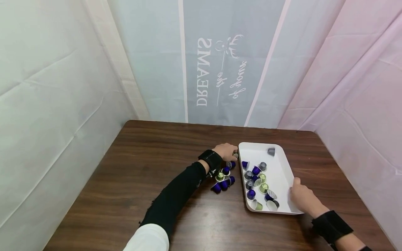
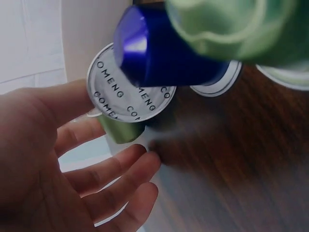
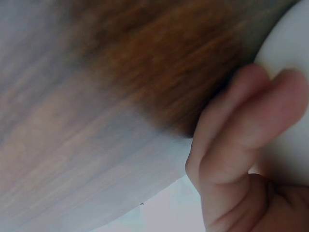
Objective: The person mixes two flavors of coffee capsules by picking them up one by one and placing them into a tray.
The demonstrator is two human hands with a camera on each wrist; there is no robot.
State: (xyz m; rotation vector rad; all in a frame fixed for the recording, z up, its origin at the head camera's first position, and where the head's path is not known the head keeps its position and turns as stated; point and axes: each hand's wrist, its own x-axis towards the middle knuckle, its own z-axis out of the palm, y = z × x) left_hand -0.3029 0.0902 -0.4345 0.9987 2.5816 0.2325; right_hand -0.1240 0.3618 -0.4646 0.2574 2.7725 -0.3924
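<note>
In the head view, over a dozen coffee pods (image 1: 255,170) lie in the white tray (image 1: 284,174), mostly toward its left and near edges, so you look past halfway in gathering them. A small cluster of loose pods (image 1: 224,185) is left on the table (image 1: 110,195), outside the tray's left edge. Your left hand (image 1: 224,152) pinches a green pod (image 1: 235,155) beside the tray's far left corner, not yet inside. Your right hand (image 1: 304,197) grips the tray's right edge, toward its near corner.

In the left wrist view, your thumb and index finger hold that pod, its printed lid showing.

In the right wrist view, your fingers (image 3: 241,135) curl against the tray's wall.
</note>
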